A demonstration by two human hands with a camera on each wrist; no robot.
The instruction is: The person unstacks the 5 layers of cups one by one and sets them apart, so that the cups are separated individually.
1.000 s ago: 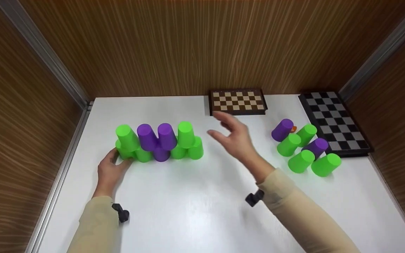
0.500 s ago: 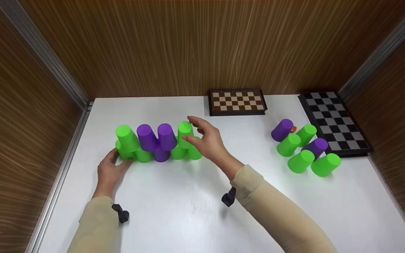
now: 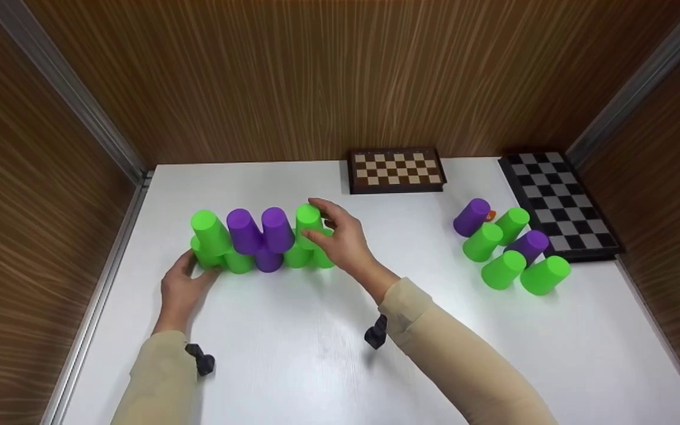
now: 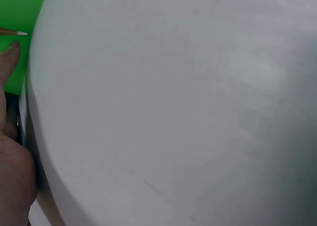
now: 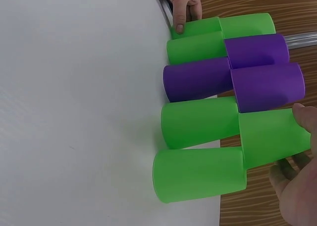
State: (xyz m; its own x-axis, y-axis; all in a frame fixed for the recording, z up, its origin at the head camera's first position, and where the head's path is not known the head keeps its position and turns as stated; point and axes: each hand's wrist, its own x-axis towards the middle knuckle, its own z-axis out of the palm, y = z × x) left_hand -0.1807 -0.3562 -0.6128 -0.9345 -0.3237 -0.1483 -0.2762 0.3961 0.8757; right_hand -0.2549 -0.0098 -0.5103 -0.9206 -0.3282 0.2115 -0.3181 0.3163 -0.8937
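Note:
Two tiers of upside-down plastic cups stand in a row at the left. Of the upper cups, the outer ones are green and the middle purple cups (image 3: 244, 231) sit side by side. A purple cup (image 3: 268, 260) is central in the lower tier, with green ones either side. My left hand (image 3: 180, 295) grips the lower-left green cup (image 3: 198, 255), its thumb (image 4: 9, 62) against the side. My right hand (image 3: 346, 241) holds the upper-right green cup (image 5: 270, 137), thumb on the near side and fingers behind. The lower-right green cup (image 5: 200, 174) stands below it.
Several more green and purple cups (image 3: 502, 270) stand upside down at the right, a small orange object (image 3: 491, 215) behind them. A brown chessboard (image 3: 396, 170) lies at the back, a black-and-grey one (image 3: 564, 200) at the right. Wood-grain panels (image 3: 257, 77) enclose the white table (image 3: 293, 354).
My right hand has come left from beside the row to the upper-right green cup and closed in around it. My left hand keeps its place at the lower-left cup.

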